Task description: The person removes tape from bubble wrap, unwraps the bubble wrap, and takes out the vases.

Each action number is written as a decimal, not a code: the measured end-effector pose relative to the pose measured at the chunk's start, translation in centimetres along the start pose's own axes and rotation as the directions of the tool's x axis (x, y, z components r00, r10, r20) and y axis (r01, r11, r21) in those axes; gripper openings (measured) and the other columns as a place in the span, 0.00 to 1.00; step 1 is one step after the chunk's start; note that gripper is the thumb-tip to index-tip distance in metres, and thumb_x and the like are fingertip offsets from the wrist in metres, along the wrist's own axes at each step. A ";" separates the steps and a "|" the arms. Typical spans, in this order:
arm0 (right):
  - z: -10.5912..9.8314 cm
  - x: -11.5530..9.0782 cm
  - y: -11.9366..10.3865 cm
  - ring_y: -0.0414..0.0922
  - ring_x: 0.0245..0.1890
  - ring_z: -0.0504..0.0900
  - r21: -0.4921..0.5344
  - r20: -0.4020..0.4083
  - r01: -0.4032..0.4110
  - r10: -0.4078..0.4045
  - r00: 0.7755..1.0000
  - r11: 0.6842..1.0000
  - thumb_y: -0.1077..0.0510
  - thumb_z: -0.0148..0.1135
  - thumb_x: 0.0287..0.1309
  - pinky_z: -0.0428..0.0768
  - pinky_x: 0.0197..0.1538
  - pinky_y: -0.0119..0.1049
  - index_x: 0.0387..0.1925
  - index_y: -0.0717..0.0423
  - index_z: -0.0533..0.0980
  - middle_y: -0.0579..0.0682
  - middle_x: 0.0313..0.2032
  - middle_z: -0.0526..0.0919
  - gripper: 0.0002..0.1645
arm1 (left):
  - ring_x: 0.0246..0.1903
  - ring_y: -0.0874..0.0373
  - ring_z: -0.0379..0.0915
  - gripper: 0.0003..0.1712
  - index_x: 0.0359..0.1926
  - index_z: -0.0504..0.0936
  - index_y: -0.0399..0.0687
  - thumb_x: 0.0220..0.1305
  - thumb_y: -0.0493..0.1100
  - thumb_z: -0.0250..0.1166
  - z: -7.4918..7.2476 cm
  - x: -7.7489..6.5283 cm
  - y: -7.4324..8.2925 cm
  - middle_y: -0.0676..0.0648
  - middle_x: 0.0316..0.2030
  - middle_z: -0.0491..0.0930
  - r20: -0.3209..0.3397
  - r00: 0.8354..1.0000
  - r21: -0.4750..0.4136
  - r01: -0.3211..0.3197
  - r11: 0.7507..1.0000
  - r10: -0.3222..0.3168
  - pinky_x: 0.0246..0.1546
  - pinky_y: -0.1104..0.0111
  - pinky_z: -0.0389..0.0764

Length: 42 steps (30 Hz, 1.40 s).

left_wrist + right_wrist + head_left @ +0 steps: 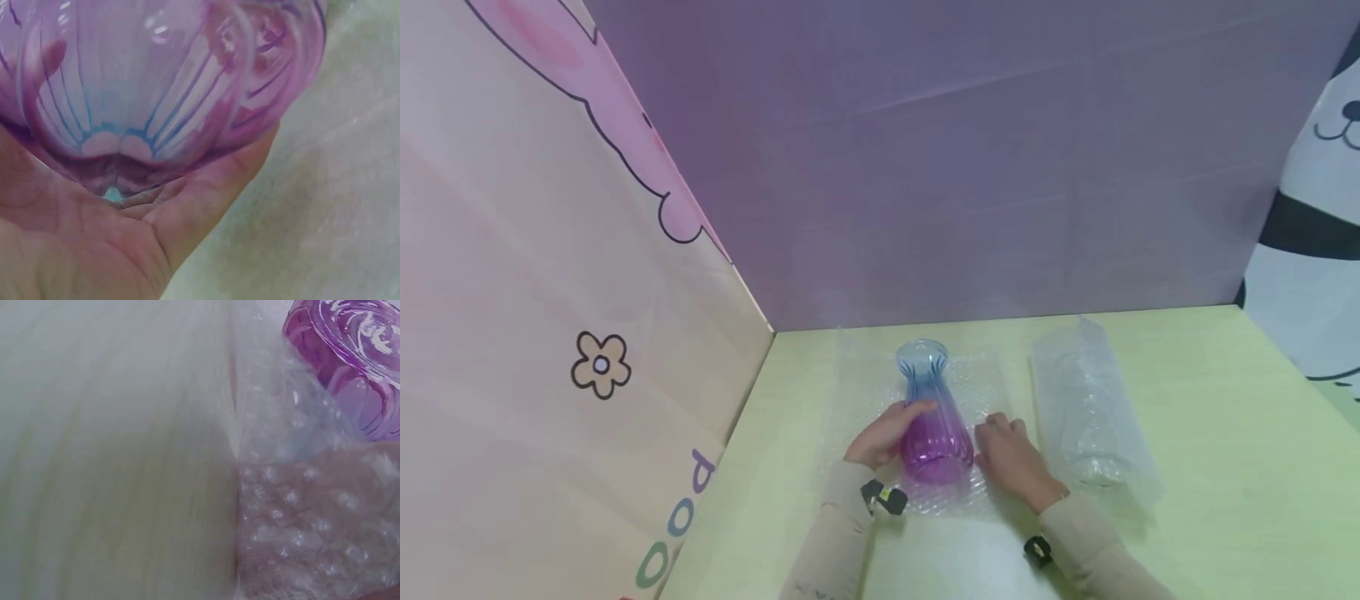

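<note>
A ribbed glass vase (934,421), blue at the flared neck and purple at the base, lies on a sheet of bubble wrap (859,367). My left hand (883,435) holds it from the left side, thumb across its body. In the left wrist view the palm (94,231) is against the purple glass. To the right of the base, my right hand (1011,454) grips the right edge of the bubble wrap, fingers bent. In the right wrist view the bubble wrap (300,512) covers part of that hand, near the vase's round base (356,344).
Right of the right hand lies a clear glass vase (1093,433) inside bubble wrap. The pale yellow table (1217,433) meets a purple backdrop (1000,208) at the back and a printed cloth wall (550,275) on the left.
</note>
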State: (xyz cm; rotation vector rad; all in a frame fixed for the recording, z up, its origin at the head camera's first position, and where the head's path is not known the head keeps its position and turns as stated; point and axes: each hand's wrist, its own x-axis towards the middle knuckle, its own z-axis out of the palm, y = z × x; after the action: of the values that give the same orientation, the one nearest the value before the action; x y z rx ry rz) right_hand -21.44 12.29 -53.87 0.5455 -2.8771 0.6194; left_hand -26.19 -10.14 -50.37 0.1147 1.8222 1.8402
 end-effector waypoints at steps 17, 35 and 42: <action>0.2 0.1 0.1 0.57 0.49 0.75 -0.002 -0.002 0.009 -0.009 1.000 1.000 0.61 0.73 0.53 0.75 0.50 0.50 0.31 0.54 0.76 0.62 0.49 0.82 0.11 | 0.61 0.41 0.79 0.42 0.69 0.70 0.36 0.65 0.60 0.64 0.0 -0.3 0.6 0.34 0.61 0.80 -0.034 0.999 -0.053 -0.026 0.998 0.024 0.65 0.51 0.79; 0.2 -0.2 0.1 0.58 0.52 0.75 0.014 -0.009 0.011 -0.011 1.000 1.000 0.60 0.73 0.53 0.75 0.51 0.53 0.30 0.53 0.76 0.63 0.52 0.81 0.10 | 0.52 0.54 0.79 0.34 0.66 0.72 0.37 0.64 0.51 0.63 1.1 0.8 1.7 0.45 0.52 0.81 -0.196 0.974 -0.221 -0.159 0.962 0.116 0.66 0.57 0.78; 0.3 -0.1 0.3 0.58 0.53 0.75 0.002 -0.024 0.033 -0.033 0.999 0.999 0.61 0.73 0.53 0.74 0.51 0.53 0.29 0.53 0.74 0.62 0.49 0.82 0.12 | 0.54 0.56 0.79 0.36 0.69 0.69 0.36 0.66 0.51 0.61 1.4 1.3 2.2 0.41 0.58 0.80 -0.230 0.963 -0.282 -0.203 0.938 0.140 0.70 0.56 0.74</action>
State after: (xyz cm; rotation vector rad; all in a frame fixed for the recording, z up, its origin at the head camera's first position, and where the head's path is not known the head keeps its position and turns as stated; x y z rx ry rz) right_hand -21.50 12.43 -54.28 0.5811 -2.8391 0.6207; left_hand -27.45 -8.20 -48.54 -0.0330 1.6796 2.3108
